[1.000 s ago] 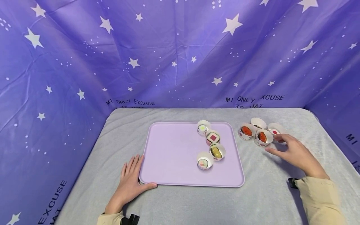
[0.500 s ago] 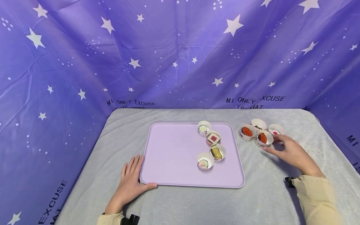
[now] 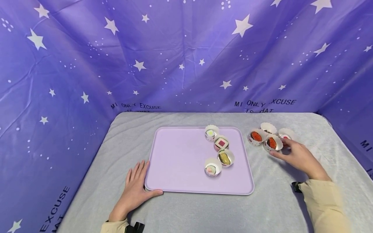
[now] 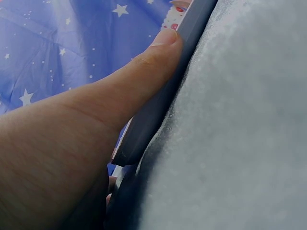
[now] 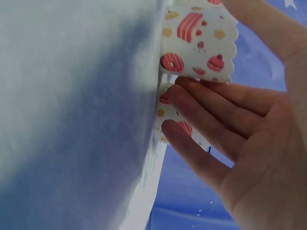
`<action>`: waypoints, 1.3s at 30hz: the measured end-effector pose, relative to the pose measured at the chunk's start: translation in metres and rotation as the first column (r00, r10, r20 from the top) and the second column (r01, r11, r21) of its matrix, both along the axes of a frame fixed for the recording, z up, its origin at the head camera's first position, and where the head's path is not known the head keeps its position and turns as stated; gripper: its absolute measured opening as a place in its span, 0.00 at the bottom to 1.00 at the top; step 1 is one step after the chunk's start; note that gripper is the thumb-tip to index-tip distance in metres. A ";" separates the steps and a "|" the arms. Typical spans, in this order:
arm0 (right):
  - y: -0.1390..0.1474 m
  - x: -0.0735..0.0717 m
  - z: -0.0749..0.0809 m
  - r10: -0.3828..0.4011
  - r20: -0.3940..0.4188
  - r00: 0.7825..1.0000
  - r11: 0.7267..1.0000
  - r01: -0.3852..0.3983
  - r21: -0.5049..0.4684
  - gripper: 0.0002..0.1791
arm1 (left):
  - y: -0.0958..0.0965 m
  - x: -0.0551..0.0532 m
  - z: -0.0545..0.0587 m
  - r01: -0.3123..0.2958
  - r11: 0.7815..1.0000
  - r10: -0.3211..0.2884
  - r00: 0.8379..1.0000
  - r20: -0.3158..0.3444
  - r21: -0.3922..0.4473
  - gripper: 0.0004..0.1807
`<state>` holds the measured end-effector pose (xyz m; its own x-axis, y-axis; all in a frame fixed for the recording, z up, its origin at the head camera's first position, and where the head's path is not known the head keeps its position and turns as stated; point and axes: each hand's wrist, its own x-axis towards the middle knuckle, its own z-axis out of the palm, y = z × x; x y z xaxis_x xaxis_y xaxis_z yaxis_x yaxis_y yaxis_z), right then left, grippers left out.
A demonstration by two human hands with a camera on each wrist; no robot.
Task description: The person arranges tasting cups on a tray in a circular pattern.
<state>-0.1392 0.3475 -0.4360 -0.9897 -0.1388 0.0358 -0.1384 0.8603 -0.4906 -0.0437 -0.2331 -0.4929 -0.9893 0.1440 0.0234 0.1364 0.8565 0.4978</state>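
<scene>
My left hand (image 3: 134,187) rests at the near left corner of the lilac tray (image 3: 180,155), fingers straight along its left rim. In the left wrist view the thumb (image 4: 144,72) touches the tray's side. My right hand (image 3: 303,158) has thumb and fingers around a paper baking cup (image 3: 277,148) with a toy sushi (image 3: 271,142) topped in orange roe inside. In the right wrist view the fingers (image 5: 206,103) lie against this cup's printed wall (image 5: 196,45). The cup stands upright on the cloth.
Beside the held cup stand a second roe sushi cup (image 3: 256,137), a cup (image 3: 268,127) behind, and a cup (image 3: 286,133) partly hidden by the right hand. Several sushi cups, including one with yellow topping (image 3: 225,158), stand on the tray's right half. A starry purple curtain (image 3: 180,58) hangs behind.
My right hand has moved left, and its thumb and fingers have come around the near roe sushi cup. The left hand and the tray have stayed in place.
</scene>
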 end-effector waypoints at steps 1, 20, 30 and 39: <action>-0.001 0.000 -0.001 -0.001 -0.003 1.000 1.000 0.001 0.007 0.44 | 0.000 0.000 0.000 0.000 1.000 0.000 1.000 0.001 0.002 0.69; -0.015 -0.008 -0.004 -0.026 -0.005 1.000 0.997 0.026 0.079 0.45 | 0.001 0.001 0.002 0.006 1.000 -0.006 1.000 -0.022 -0.003 0.68; -0.016 -0.009 -0.005 -0.044 -0.047 0.998 0.995 0.049 0.091 0.39 | 0.001 0.000 0.002 0.003 1.000 -0.004 1.000 -0.015 -0.007 0.68; -0.013 -0.003 -0.003 -0.034 -0.057 0.998 0.995 0.039 0.093 0.37 | 0.001 0.001 0.004 0.004 1.000 -0.004 1.000 -0.012 0.001 0.68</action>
<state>-0.1423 0.3345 -0.4386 -0.9910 -0.1083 0.0788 -0.1309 0.9072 -0.3999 -0.0422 -0.2318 -0.4892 -0.9883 0.1480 0.0358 0.1461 0.8553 0.4971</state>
